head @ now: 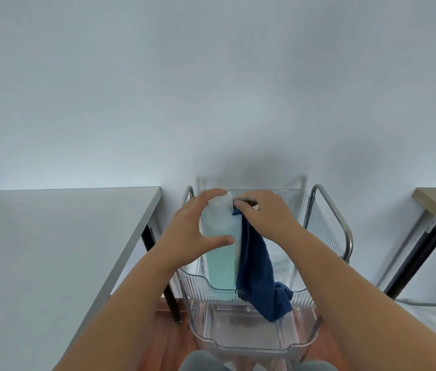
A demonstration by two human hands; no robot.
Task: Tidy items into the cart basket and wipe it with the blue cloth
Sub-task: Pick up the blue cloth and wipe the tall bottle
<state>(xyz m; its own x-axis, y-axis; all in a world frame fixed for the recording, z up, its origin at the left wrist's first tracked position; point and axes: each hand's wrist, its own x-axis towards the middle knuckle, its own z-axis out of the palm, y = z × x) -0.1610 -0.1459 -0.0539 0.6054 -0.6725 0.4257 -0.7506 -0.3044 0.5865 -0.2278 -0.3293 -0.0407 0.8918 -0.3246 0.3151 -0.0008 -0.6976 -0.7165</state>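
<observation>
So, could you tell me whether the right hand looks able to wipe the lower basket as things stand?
Probably yes: the right hand already pinches the blue cloth, and the lower basket juts forward, open-topped, with nothing visibly covering it.

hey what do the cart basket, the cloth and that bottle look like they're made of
Cart basket: clear ribbed plastic, probably acrylic; you see the floor through it.
Blue cloth: soft looped fabric, likely terry or microfibre; it drapes limply and looks fuzzy.
Bottle: translucent frosted plastic, matte; pale blue-green liquid shows through.
Cart frame: metal tube, seemingly brushed steel, with a dull sheen.
</observation>
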